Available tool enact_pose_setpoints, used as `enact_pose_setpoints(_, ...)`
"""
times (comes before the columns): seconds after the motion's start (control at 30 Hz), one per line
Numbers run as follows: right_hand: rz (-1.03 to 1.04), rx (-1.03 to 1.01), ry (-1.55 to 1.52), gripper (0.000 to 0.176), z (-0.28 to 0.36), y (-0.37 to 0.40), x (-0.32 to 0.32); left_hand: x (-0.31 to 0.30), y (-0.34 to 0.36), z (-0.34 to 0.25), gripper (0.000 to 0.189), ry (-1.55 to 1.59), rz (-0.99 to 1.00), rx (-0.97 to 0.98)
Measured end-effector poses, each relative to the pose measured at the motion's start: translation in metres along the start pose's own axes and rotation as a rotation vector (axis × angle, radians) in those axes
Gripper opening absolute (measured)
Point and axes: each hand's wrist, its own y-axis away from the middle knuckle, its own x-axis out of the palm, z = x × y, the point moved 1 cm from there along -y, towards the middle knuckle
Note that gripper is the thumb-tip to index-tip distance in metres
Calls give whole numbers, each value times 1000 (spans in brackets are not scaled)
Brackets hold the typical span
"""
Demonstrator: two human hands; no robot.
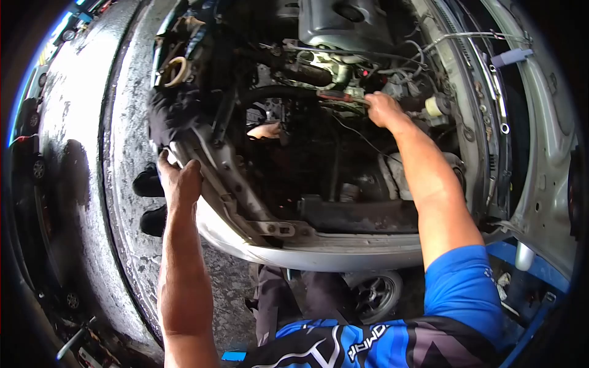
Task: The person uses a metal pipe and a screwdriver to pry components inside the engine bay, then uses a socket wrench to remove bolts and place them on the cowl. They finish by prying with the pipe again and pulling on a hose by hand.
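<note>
My right hand (385, 111) reaches into the open engine bay, its fingers closed round one end of a tool with a red and black handle (334, 96). That handle points left, over hoses and engine parts. My left hand (180, 175) grips the metal front edge of the car body (211, 181), thumb on the near side. Just beyond it lies a bunched black cloth (175, 113). Deeper in the bay, part of another person's hand (265, 130) shows among the dark parts.
An engine cover (343, 24) sits at the top. The raised hood (546, 153) stands at the right. Black shoes (150, 181) show on the floor beyond my left hand. A loose wheel (375, 297) lies below the fender, beside my legs. A thin wire (362, 134) crosses the bay.
</note>
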Motion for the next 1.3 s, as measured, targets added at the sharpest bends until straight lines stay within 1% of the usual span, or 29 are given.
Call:
enact_pose_setpoints(0.03,-55,-17,-31,33,0,-4,6,-10,5,-12,81,0,-20,-37)
enact_pose_setpoints(0.07,-66,21,-54,34,3,-5,7,-20,12,-22,80,40,-17,-27)
enact_pose_setpoints(0.1,2,94,20,34,-19,20,-8,-8,22,-2,79,152,69,-137)
enact_pose_setpoints(0.17,11,130,-12,35,-4,8,-10,-29,17,5,75,237,122,-187)
enact_pose_setpoints(0.2,27,134,-27,34,5,6,-14,-42,24,2,65,309,130,-199)
enact_pose_setpoints(0.23,29,131,-35,34,6,7,-12,-53,33,8,65,302,126,-199)
enact_pose_setpoints(0.3,-4,157,-45,33,4,5,-13,-73,46,17,53,458,336,-223)
enact_pose_setpoints(0.33,26,170,-44,33,3,5,-15,-78,51,9,53,452,336,-216)
enact_pose_setpoints(0.37,23,173,-50,33,3,5,-13,-85,56,-1,50,642,395,-317)
enact_pose_setpoints(0.4,-25,158,-73,29,-1,4,-7,-92,65,-11,47,834,451,-423)
enact_pose_setpoints(0.43,-75,140,-93,25,-1,3,-7,-99,78,-19,47,835,446,-422)
enact_pose_setpoints(0.5,-66,136,-91,26,3,2,-7,-108,108,-32,50,583,384,-280)
enact_pose_setpoints(0.53,-54,140,-86,29,4,5,-9,-111,127,-32,54,647,418,-257)
enact_pose_setpoints(0.57,100,202,-97,34,10,4,-23,-114,145,-27,58,711,455,-235)
enact_pose_setpoints(0.63,121,256,-115,36,11,6,-29,-117,166,-11,69,794,628,-336)
enact_pose_setpoints(0.67,116,274,-114,36,11,6,-32,-115,171,-9,71,636,606,-359)
enact_pose_setpoints(0.7,156,256,-112,36,11,5,-34,-111,174,-13,73,479,576,-376)
enact_pose_setpoints(0.73,198,234,-113,37,11,3,-35,-105,166,-5,71,395,572,-321)
enact_pose_setpoints(0.77,190,243,-118,37,11,3,-35,-99,142,10,62,221,660,6)
enact_pose_setpoints(0.83,169,186,-92,31,7,4,-32,-69,99,-25,52,-481,555,241)
enact_pose_setpoints(0.9,153,181,-84,29,5,5,-30,-20,55,-54,46,-589,410,657)
enact_pose_setpoints(0.97,120,136,-71,28,3,4,-28,29,9,-74,46,-776,300,1040)
enact_pose_setpoints(1.0,68,133,-61,24,-3,0,-18,53,-14,-79,47,-801,297,1107)
enact_pose_setpoints(1.03,66,147,-64,24,-5,-1,-16,75,-33,-83,48,-827,295,1174)
enact_pose_setpoints(1.07,65,157,-66,24,-4,-1,-15,95,-44,-85,48,-824,305,1185)
enact_pose_setpoints(1.13,45,165,-91,22,-5,-1,-13,127,-61,-87,40,-720,155,1073)
enact_pose_setpoints(1.17,47,171,-92,22,-6,-2,-12,143,-67,-90,40,-719,160,1076)
enact_pose_setpoints(1.23,55,183,-134,22,-4,1,-16,170,-69,-99,31,334,616,340)
enact_pose_setpoints(1.3,32,159,-123,22,-7,4,-15,193,-49,-110,27,649,649,315)
